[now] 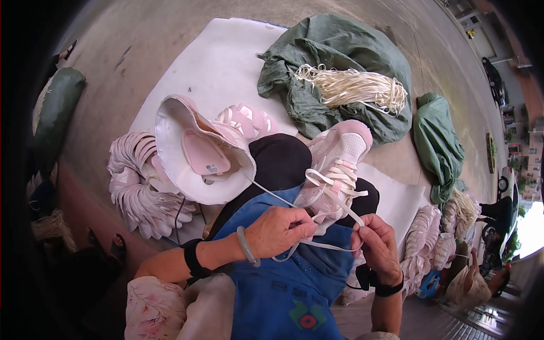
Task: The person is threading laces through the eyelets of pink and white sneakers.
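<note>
A pink-and-white sneaker upper (334,164) lies over my right knee, its toe pointing away from me. A flat cream shoelace (349,213) is threaded through its eyelets in crossing rows. My right hand (377,242) pinches the lace between thumb and fingers, beside the ankle opening. My left hand (281,231) is closed at the near end of the upper, with lace running under its fingertips; its exact grip is partly hidden. Over my left knee sits a second upper (175,164), its hollow white underside and pink tongue facing me, with a lace trailing from it.
Stacked pink uppers (144,207) stand at the left, more uppers (422,232) at the right. Beyond my knees, a green sack (340,42) bears a bundle of cream laces (362,90) on a white sheet (198,59). Another green sack (439,141) lies farther right.
</note>
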`<state>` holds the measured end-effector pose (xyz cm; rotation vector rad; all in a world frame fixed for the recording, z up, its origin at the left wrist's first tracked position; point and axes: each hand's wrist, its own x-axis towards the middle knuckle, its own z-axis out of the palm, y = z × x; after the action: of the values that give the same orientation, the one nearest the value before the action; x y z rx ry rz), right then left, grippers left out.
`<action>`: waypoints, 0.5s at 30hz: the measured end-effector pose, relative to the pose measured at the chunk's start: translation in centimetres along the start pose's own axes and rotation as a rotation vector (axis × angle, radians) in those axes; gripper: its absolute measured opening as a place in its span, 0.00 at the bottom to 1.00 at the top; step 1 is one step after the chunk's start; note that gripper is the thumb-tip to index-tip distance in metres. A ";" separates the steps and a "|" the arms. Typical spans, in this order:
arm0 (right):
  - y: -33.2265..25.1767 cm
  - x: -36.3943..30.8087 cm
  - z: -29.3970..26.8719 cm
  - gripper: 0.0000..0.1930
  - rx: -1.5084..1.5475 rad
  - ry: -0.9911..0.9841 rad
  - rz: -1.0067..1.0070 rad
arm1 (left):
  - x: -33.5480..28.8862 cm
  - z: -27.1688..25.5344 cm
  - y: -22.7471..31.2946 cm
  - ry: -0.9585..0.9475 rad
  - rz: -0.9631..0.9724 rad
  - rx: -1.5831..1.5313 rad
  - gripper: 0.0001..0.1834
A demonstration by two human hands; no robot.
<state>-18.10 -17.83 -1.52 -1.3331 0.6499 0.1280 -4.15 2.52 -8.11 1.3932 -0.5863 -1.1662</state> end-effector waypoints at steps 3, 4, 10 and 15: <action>-0.5 -0.2 -0.3 0.09 -0.111 -0.035 0.060 | 0.1 -1.0 -1.2 0.069 0.026 -0.213 0.12; -0.7 -0.2 -0.4 0.09 -0.186 0.007 0.082 | 0.1 -1.6 -0.3 0.071 -0.038 -0.189 0.11; -0.7 -0.1 -3.1 0.11 -0.282 0.120 0.187 | -0.7 -6.4 2.2 0.047 0.013 0.398 0.10; 0.8 0.4 -4.0 0.12 -0.369 0.227 0.170 | -1.9 -8.7 4.0 0.159 -0.019 0.422 0.12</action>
<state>-19.55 -21.42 -2.72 -1.6607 0.9661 0.2460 3.92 7.19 -5.22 1.8345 -0.7344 -0.9680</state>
